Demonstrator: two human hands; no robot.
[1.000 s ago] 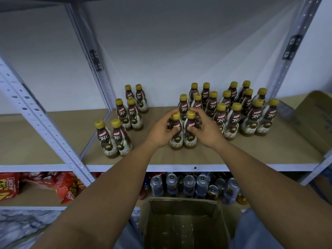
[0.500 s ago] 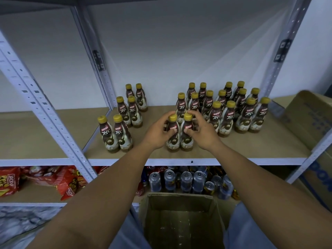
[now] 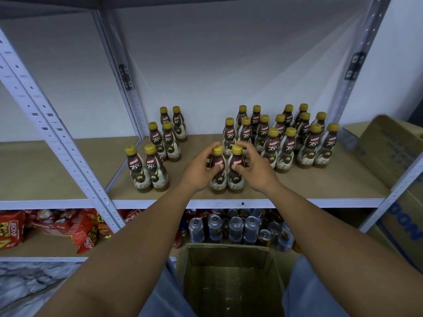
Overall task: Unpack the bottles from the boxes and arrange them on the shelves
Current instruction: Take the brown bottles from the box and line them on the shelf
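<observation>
Left hand (image 3: pixel 199 172) still grips left bottle (image 3: pixel 218 182); right hand (image 3: pixel 256 170) still grips right bottle (image 3: pixel 235 180); both bottles stand unmoved at the shelf (image 3: pixel 320 186) front; judgement: placement complete, release next.

Tan shelf (image 3: pixel 343 186) carries yellow-capped bottles (image 3: pixel 286 149) upright, cardboard box (image 3: pixel 393 152) at right.

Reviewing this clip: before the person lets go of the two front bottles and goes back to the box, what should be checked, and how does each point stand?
1. Left front bottle upright, base on the shelf: ok.
2. Right front bottle upright beside it: ok.
3. Left hand and right hand each hold one bottle: ok.
4. Gap to the bottles behind: cannot tell, they overlap in view.
5. Bottles remaining in the box: cannot tell, too dark inside.
</observation>
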